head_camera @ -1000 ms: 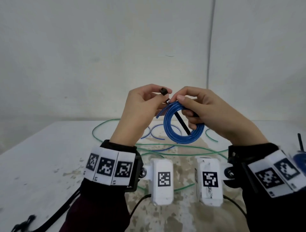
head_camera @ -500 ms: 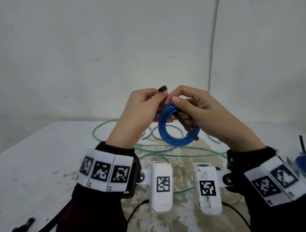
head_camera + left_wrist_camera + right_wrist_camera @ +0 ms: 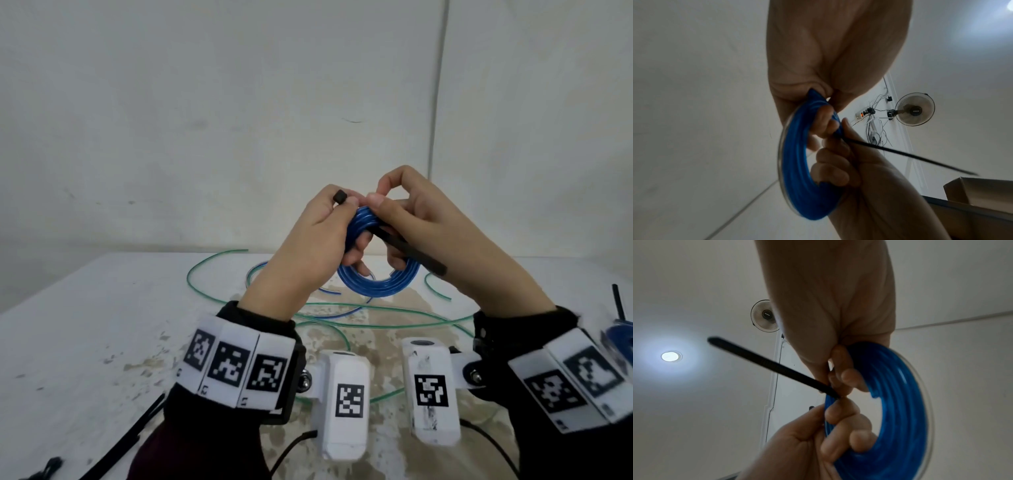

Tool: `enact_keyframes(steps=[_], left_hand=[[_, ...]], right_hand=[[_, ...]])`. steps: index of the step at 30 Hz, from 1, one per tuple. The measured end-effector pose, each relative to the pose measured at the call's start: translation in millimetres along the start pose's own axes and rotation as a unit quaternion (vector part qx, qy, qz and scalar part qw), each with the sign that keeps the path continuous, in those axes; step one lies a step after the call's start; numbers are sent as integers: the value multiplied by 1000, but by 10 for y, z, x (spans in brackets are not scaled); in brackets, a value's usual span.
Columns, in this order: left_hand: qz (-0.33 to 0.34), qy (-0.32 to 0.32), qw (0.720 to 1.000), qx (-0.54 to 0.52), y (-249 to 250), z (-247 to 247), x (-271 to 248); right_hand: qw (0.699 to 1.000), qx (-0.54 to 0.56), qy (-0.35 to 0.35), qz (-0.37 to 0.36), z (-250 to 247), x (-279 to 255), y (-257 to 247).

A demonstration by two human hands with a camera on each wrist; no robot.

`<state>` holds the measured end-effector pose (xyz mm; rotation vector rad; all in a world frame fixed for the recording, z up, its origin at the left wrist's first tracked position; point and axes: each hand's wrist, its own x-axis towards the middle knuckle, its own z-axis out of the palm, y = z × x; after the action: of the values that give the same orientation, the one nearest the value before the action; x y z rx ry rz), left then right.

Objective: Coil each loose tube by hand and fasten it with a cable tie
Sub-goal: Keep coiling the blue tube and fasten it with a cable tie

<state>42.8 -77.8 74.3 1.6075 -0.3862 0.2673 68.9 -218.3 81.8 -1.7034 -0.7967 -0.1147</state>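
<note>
Left hand [image 3: 308, 246], right hand [image 3: 435, 236] grip | one blue coil [image 3: 376, 284] | one cable tie [image 3: 411, 253]

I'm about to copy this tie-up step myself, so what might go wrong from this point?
The cable tie's tail hangs free, not yet through its head, so the blue coil is held only by the left hand and right hand; a slack grip may let it spring open. Its loops could also drop onto the loose green tube below and tangle.
</note>
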Motion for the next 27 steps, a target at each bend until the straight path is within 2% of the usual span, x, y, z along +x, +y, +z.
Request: enact_keyframes(steps=[6, 10, 13, 17, 20, 23, 25, 27], left_hand=[[31, 39, 999, -20, -55, 19, 32], [37, 41, 998, -24, -28, 15, 32], [48, 40, 998, -15, -23, 19, 31], [65, 81, 995, -4, -66, -20, 56], [70, 112, 991, -22, -66, -127, 78], [61, 130, 989, -33, -54, -257, 86], [61, 134, 989, -27, -47, -287, 78], [64, 131, 989, -7, -54, -273, 77]], right_hand=[[997, 69, 13, 37, 31, 12, -9], [991, 118, 30, 53, 29, 29, -13], [991, 121, 24, 45, 16, 14, -11], [995, 86, 17, 49, 51, 28, 18], [996, 82, -36, 12, 68, 10, 0], [994, -15, -96, -43, 81, -32, -56], [994, -29, -85, -62, 97, -43, -94], [996, -42, -35, -76, 98, -20, -75]])
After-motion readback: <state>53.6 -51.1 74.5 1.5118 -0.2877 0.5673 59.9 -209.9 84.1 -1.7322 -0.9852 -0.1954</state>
